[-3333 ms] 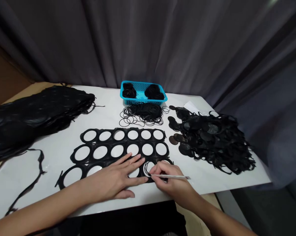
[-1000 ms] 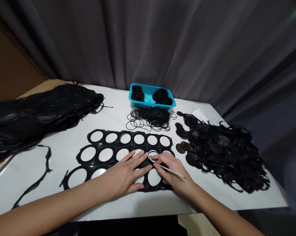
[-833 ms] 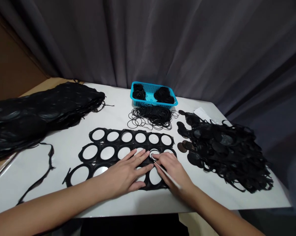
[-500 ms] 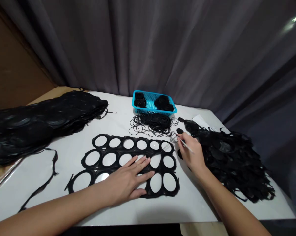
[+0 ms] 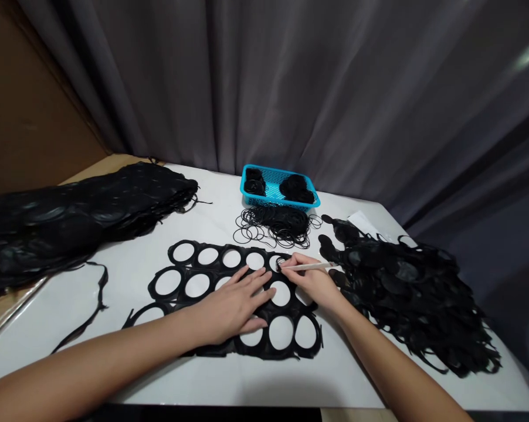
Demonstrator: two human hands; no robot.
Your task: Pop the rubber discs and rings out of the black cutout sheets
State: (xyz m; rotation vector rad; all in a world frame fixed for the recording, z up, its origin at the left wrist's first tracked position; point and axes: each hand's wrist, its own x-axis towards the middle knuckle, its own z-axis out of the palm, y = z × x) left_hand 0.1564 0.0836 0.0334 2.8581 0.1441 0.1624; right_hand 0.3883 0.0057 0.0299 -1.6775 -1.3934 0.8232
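Note:
My left hand [image 5: 233,308] lies flat with fingers spread, pressing on a thin black sheet [image 5: 268,310] that has rows of large round holes. My right hand [image 5: 315,284] is closed around a slim, pale pointed tool [image 5: 308,266]; its exact kind is unclear. The tool's tip is at a hole in the sheet's far row, toward the right, where a small dark loop seems to hang near my fingertips. Just beyond the sheet lies a tangled heap of thin black rings [image 5: 282,223]. My right wrist covers part of the sheet's right side.
A blue plastic basket [image 5: 277,202] with bundles of black rings stands at the back. A stack of black sheets [image 5: 80,217] lies left, a pile of black scraps [image 5: 418,299] right. A black strip [image 5: 99,299] and a white paper [image 5: 363,223] lie on the table.
My right hand has moved left with the tool, from beside the ring heap onto the sheet's far row. My left hand stays on the sheet. The view has shifted slightly.

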